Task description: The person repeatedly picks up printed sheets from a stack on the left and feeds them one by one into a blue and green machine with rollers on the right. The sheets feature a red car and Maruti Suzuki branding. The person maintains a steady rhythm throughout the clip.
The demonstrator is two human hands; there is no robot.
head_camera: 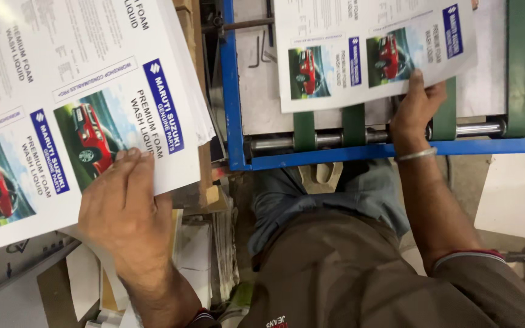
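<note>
**Caller:** Right, head view, and your left hand [127, 209] is down at about eight o'clock. Fingers lie flat and close together on the top printed sheet [74, 115] of a stack, pressing its near edge, with the thumb out of sight under the paper.

**Spotter:** That stack fills the ten o'clock corner, white sheets printed with red cars and blue bars. It sits on a wooden board [205, 170], and loose card and paper scraps [86, 285] lie beneath your wrist at seven o'clock.

**Caller:** Over at two o'clock, your right hand [416, 112] pinches the lower edge of a single printed sheet [372, 51], thumb on top, the other fingers tucked underneath. A metal bangle [415, 155] circles that wrist.

**Spotter:** That sheet lies flat on the machine table, its near edge over the green belts [304, 130] and the steel roller [335, 140]. The blue frame [231, 85] runs up at twelve o'clock and across just below the roller. Your two hands are well apart, one sheet each.
</note>
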